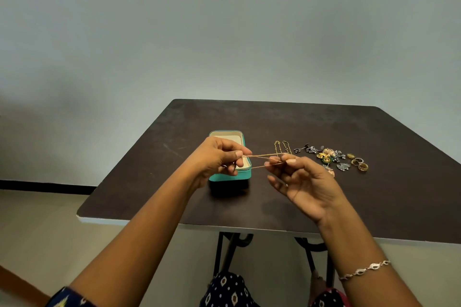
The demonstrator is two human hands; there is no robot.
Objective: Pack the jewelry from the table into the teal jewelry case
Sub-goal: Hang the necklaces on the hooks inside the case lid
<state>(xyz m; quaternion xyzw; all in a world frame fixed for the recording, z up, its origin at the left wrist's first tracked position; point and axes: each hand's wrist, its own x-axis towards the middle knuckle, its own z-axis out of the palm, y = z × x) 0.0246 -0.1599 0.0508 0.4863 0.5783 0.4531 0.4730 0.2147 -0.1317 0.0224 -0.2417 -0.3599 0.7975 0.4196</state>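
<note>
Two strands of gold chain (262, 155) pinched taut: my left hand (217, 157) at 9 o'clock, over teal case (229, 177); right hand (301, 182) at 3. Likely light, limp, tangle-prone; grip ends.

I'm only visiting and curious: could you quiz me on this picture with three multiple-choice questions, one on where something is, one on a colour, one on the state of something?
1. Where does the loose jewelry pile lie relative to the teal case?
A) on the table, to its right
B) on the floor
C) inside it

2. What colour is the case's lining?
A) red
B) cream
C) black

3. How is the thin gold chain held?
A) coiled in the case
B) lying flat on the table
C) stretched between the left hand and the right hand

Answers:
1 A, the pile sits on the tabletop right of the case.
2 B, the open case shows a pale cream inside.
3 C, both hands pinch the chain and hold it off the table.
</note>
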